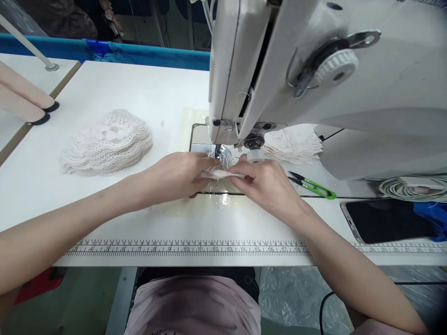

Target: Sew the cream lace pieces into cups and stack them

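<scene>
A small piece of white lace [220, 174] is stretched between my two hands, just in front of the presser foot [218, 151] of the sewing machine [244, 65]. My left hand [181, 174] pinches its left end, with the fingertips partly hidden. At the lace's right end, my right hand [263, 181] grips with thumb and fingers. Part of the lace reaches back to the presser foot; whether the needle is in it I cannot tell.
On the left lies a stack of lace pieces [115, 139]; another lace stack [291, 142] is behind my right hand. Green thread snips [314, 187], a phone [387, 221] and a coiled cable [412, 187] sit to the right. A ruler strip [188, 248] follows the table's front edge.
</scene>
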`<state>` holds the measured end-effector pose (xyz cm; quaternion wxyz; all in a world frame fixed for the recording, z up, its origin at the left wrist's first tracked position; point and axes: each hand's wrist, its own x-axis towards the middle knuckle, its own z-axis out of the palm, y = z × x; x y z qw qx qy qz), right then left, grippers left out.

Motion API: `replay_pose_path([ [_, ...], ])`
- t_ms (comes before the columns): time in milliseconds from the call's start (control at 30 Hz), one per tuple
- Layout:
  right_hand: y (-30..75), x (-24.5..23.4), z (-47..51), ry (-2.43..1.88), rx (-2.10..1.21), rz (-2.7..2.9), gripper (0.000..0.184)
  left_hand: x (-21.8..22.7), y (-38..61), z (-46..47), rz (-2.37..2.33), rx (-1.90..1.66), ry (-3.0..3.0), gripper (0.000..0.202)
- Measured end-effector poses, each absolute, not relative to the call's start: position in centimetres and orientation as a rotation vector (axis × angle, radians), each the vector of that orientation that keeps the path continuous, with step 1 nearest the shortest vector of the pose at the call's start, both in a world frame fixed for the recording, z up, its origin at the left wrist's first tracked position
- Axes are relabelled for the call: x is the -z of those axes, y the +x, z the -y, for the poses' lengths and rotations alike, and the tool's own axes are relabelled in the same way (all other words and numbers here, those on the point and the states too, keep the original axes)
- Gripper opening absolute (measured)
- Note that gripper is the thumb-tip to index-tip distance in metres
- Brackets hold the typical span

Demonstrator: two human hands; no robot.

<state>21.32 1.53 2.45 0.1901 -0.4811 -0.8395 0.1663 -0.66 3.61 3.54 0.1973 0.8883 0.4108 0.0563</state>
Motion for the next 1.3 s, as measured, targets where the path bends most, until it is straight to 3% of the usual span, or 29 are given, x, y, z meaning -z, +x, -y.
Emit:
replay_pose_path([
  [133, 21.3, -1.0, -1.6, -1.274, -0.125, 2.248, 0.023, -3.7, -0.6, -5.4, -1.047, -0.189, 2.405, 0.028],
  [400, 21.1, -1.3, -1.5, -1.293, -0.262, 2.254, 0.026, -3.7, -1.5, -5.3, -0.881, -0.266, 2.165, 0.042],
  [667, 21.3, -2.4, -1.1, -1.028, -0.086, 2.663, 0.022, -0.1, -1.3, -1.2, -0.882, -0.653, 3.052, 0.017],
  [767, 21.2, -2.4, -0.9, -0.999, -0.036, 2.726, 0.024, 0.0, -1.3, -0.3, -0.931, -0.621, 3.24, 0.022],
  [967, 21.2, -2.3, -1.0, -0.979, 0.014, 2.73, 0.026, 0.2, -1.5, 0.2, -0.938, -0.505, 3.215, 0.027],
  [1300, 21.1, -2.0, -1.1, -0.989, 0.108, 2.691, 0.028, 0.5, -1.4, -0.7, -0.984, -0.611, 3.109, 0.028],
])
